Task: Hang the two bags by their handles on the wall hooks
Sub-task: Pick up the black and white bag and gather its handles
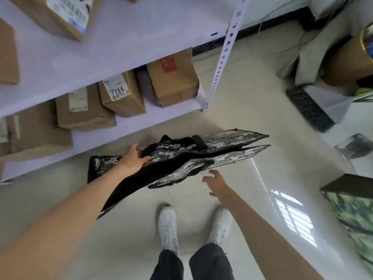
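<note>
A flat black-and-white camouflage bag [226, 141] with black handles [181, 140] is lifted off the floor, lying roughly level in the air. My left hand [133, 158] is shut on its upper edge near the handles. Beneath it a second bag of the same pattern [201, 170] hangs or lies close under the first; how it is held is unclear. My right hand [217, 181] is open with fingers spread, just below and to the right of the lower bag, touching nothing. No wall hooks are in view.
White metal shelving [129, 49] with several cardboard boxes [173, 77] stands at left and ahead. A green camouflage bag [351, 215] sits at the right edge. A broom head [308, 110] and clutter lie at far right. My white shoes [168, 227] stand on the glossy tile floor.
</note>
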